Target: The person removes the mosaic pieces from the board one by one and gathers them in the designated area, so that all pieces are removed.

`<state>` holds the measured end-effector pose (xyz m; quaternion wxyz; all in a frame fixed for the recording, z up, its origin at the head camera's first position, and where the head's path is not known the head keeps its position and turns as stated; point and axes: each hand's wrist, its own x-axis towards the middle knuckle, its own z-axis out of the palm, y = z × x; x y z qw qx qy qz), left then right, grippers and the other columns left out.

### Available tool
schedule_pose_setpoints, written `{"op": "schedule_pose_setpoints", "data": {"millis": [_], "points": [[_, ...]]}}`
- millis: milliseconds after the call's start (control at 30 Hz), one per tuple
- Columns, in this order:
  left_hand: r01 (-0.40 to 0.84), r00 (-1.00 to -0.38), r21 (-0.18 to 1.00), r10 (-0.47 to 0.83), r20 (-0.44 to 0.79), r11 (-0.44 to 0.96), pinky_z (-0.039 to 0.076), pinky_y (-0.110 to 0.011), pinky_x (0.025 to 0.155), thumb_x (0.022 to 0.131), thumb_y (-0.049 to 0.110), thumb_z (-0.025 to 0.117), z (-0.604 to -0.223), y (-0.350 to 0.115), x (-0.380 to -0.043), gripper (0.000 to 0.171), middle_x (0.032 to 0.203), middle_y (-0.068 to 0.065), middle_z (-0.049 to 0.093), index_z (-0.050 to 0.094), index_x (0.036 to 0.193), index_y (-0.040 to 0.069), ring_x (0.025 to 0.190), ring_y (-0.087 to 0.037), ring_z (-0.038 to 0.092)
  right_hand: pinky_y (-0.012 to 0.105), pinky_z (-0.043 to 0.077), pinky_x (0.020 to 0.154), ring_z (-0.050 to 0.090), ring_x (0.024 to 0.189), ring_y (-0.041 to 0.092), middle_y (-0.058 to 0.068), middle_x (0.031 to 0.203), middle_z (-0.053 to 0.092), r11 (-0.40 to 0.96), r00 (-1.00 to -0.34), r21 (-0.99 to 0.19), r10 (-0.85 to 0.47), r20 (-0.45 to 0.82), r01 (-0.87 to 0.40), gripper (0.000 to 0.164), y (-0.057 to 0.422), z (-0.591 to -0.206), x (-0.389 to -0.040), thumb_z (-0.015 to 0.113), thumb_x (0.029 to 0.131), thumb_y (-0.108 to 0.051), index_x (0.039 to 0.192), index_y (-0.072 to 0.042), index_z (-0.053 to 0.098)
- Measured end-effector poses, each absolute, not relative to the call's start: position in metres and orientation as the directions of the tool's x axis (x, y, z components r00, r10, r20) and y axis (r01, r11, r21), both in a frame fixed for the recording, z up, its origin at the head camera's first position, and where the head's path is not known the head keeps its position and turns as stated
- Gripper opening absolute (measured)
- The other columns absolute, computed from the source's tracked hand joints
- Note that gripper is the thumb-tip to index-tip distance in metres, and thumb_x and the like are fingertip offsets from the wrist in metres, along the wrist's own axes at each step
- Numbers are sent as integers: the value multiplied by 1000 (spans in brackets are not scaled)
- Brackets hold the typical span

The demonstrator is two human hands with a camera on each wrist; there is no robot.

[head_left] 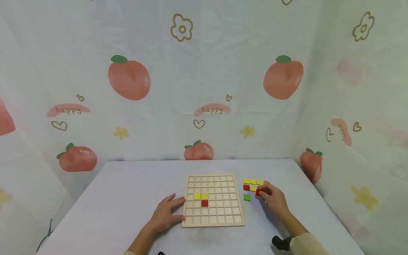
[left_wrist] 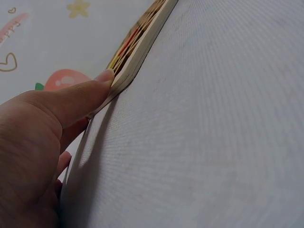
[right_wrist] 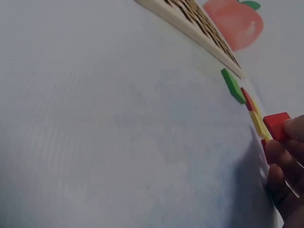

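Observation:
A square wooden grid board (head_left: 220, 219) lies on the white-covered table. Two yellow tiles (head_left: 197, 196) sit side by side in its cells, with one red tile (head_left: 204, 203) below the right one. My left hand (head_left: 165, 213) rests at the board's left edge, thumb and fingertips touching the frame, fingers spread and fairly straight. Right of the board, my right hand (head_left: 275, 201) pinches another red tile (right_wrist: 276, 125) between thumb and fingers, raised above the loose tiles. A green tile (head_left: 247, 197) lies alone between the board and that hand.
Beyond the right hand, several yellow tiles (head_left: 253, 181), a red tile (head_left: 246, 187) and an orange tile (head_left: 267, 182) lie in rows, partly hidden by the fingers. A black curved object (head_left: 281, 243) is by the right sleeve. A fruit-print curtain (head_left: 159, 134) hangs behind the table.

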<state>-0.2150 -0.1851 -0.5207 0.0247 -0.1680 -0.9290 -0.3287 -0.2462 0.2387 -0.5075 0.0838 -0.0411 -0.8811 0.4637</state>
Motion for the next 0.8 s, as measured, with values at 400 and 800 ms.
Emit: {"op": "schedule_pose_setpoints", "data": {"millis": [400,800], "points": [[336,-940,600,299,163,726,26,-63,106,71,48,80,-523,-187,-216,69,135,4,58,64,130,15,136,-38,37,22,51,65,57,81,21,7,94,66,612,-987,-789,92,133,-50,9,243,-514,-246,68,88,0,96,-5,65],[326,-943,601,294,155,729,26,-64,105,73,49,79,-522,-186,-215,68,136,3,58,64,130,15,136,-38,36,25,51,68,55,80,19,1,89,65,668,-992,-741,40,120,-63,9,239,-513,-249,69,88,-2,93,-9,66]]}}
